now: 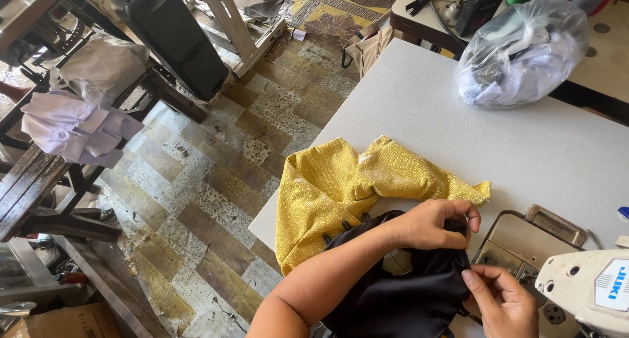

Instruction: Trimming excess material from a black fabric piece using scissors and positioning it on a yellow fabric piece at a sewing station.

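Note:
A glittery gold fabric piece point(341, 187) lies over the near left corner of the white sewing table point(524, 148), part of it hanging off the edge. A black fabric piece point(400, 292) sits in front of it. My left hand point(436, 223) pinches the black fabric's upper edge with curled fingers. My right hand point(501, 302) grips the same black fabric lower down, next to the sewing machine's metal plate point(524, 243).
The white head of a sewing machine point(590, 289) is at the bottom right. A clear plastic bag of white cloth point(521, 53) rests at the table's far side. On the left, white cloth point(72, 131) drapes over dark wooden furniture above a tiled floor point(196, 194).

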